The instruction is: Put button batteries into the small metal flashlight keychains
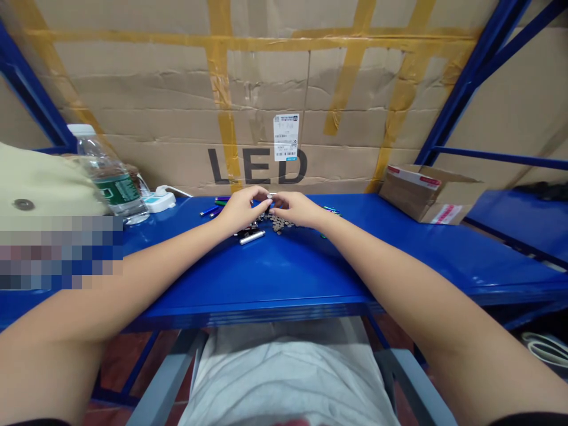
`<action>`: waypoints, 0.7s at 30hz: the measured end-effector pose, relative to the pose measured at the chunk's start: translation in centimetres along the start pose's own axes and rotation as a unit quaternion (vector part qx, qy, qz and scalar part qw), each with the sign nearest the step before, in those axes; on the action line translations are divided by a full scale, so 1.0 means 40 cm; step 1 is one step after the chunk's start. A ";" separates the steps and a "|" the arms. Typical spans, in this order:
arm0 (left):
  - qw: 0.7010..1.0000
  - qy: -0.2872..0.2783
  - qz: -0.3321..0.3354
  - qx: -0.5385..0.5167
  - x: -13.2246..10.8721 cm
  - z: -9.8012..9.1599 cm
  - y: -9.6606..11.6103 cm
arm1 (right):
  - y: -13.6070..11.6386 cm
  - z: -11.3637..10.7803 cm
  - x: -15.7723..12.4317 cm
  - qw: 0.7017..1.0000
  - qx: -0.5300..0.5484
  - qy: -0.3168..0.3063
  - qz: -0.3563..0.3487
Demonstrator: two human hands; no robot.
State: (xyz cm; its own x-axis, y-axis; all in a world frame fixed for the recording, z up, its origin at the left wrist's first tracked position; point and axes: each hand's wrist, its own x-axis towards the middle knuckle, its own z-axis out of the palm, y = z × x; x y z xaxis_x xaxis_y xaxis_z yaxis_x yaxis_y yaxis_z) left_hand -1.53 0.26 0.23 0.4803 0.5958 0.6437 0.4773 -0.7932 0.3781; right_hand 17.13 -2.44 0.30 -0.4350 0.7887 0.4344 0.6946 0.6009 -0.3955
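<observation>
A seated worker's left hand and right hand meet fingertip to fingertip at the back of a blue bench, directly above a heap of small metal parts. Both hands are curled, fingers bunched and nearly closed toward each other. Something tiny and pale shows where the tips meet, but whether either hand actually grips it cannot be told from here. The heap lies on the bench under and just in front of the fingers, mostly below the right palm, touching it or all but touching it. A silver tube lies flat just in front of the left hand, near the heap's left edge and apart from the fingers. Slim coloured tubes are scattered just left of the left hand, with more peeping out beyond the right wrist. Off to the left stand a water bottle and a white power strip; to the right sits a small carton. Taped cardboard marked "LED" walls the back.
</observation>
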 end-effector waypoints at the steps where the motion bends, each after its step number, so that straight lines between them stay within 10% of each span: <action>1: 1.000 0.012 -0.006 -0.005 0.000 -0.004 -0.001 | 0.005 0.007 0.003 1.000 -0.021 0.000 -0.009; 21: 0.999 0.001 0.049 0.023 -0.011 -0.011 -0.030 | 0.011 0.055 0.034 0.976 -0.208 -0.049 -0.034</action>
State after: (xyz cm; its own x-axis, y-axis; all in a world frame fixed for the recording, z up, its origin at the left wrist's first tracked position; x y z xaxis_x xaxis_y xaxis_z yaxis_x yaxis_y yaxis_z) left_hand -2.65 0.90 -0.22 0.5249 0.5148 0.6778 0.4611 -0.8414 0.2820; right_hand 15.57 -0.83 -1.05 -0.5273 0.7691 0.3611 0.8256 0.5642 0.0041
